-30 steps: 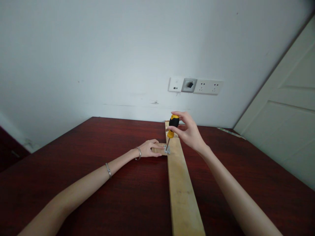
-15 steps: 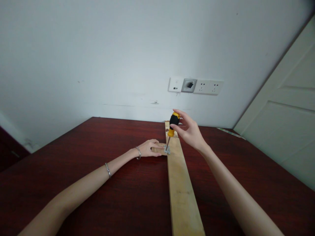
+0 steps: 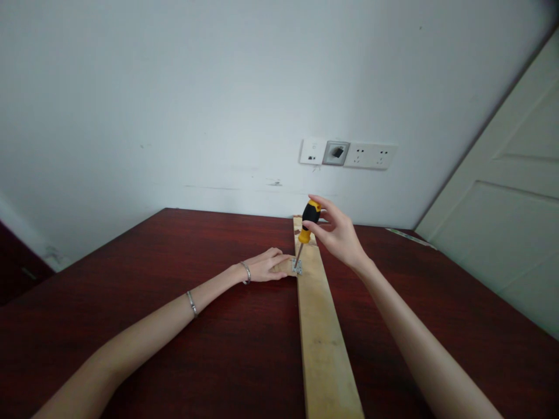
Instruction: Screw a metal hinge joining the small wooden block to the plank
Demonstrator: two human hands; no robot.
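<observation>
A yellow and black screwdriver (image 3: 311,215) is gripped by its handle in my right hand (image 3: 338,233), its shaft slanting down to a metal hinge (image 3: 297,266). The hinge lies across the seam between a long wooden plank (image 3: 323,326) and a short wooden block (image 3: 283,266). My left hand (image 3: 264,266) closes around that block from the left, fingers along its sides. Whether the tip sits in a screw is too small to tell.
The dark red tabletop (image 3: 209,349) runs back to a white wall (image 3: 174,87). Sockets and a switch plate (image 3: 367,155) are set in the wall. A pale panelled door (image 3: 515,203) stands at the right. A flat strip (image 3: 410,237) lies near the back right edge.
The left fingers have shifted slightly on the block. My right hand still holds the screwdriver over the hinge, in nearly the same spot.
</observation>
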